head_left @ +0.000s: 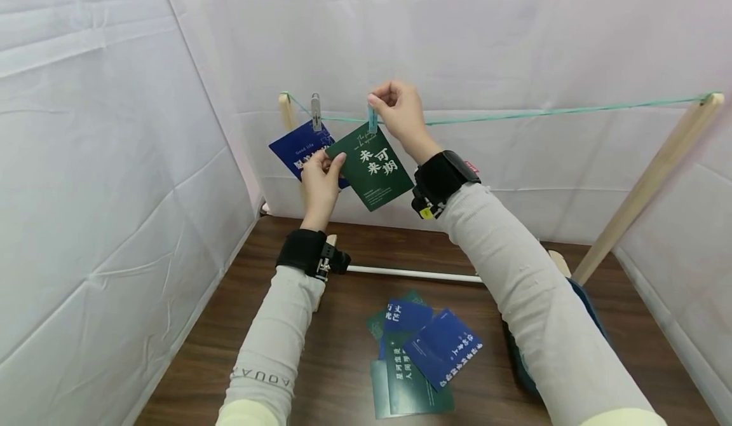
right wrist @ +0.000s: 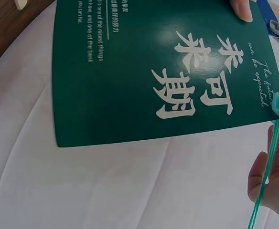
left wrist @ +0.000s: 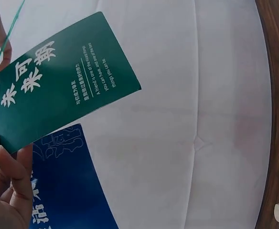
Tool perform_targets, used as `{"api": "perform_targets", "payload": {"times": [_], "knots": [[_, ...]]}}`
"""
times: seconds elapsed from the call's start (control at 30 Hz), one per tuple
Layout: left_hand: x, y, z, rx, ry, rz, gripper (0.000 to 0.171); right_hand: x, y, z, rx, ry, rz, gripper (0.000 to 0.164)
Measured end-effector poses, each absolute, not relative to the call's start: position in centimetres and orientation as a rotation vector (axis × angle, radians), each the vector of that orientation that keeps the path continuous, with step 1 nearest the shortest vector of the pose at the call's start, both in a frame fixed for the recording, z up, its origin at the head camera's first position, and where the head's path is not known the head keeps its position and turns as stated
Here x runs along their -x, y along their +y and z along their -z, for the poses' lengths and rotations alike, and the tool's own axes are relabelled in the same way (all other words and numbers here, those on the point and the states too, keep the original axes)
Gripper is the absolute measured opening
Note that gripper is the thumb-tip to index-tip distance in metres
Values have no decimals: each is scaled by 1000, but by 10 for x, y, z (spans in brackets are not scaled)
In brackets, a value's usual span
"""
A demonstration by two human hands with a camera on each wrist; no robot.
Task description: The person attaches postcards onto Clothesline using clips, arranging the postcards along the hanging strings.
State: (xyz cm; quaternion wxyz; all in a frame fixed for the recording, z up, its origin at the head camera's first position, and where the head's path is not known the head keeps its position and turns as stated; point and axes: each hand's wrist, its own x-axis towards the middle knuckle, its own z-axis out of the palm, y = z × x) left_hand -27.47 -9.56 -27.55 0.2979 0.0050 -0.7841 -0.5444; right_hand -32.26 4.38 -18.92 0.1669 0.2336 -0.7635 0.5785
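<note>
Along the green line (head_left: 515,115), the right hand (head_left: 400,111) is pinching a light-blue clothespin (head_left: 373,122) at the top corner of a green card (head_left: 374,175). The left hand (head_left: 320,189) is pinching that card's left corner, while a blue card (head_left: 294,146) is hanging beside it from a grey clothespin (head_left: 316,114).

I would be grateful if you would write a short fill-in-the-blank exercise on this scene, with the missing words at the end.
1. The held card, pinched by the left grip, is ____ in color.
2. In the head view, the light-blue clothespin at the right grip is to the ____ of the gray clothespin.
3. The blue card hangs partly ____ the held card.
4. The string runs between ____ wooden posts.

Missing words: green; right; behind; two.
</note>
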Motion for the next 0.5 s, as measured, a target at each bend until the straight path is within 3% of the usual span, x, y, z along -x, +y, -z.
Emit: {"api": "perform_targets", "payload": {"times": [0.5], "knots": [[272, -89, 296, -53, -2171, 1596, 46, 320, 58, 191, -704, -2482, -1208, 36]]}}
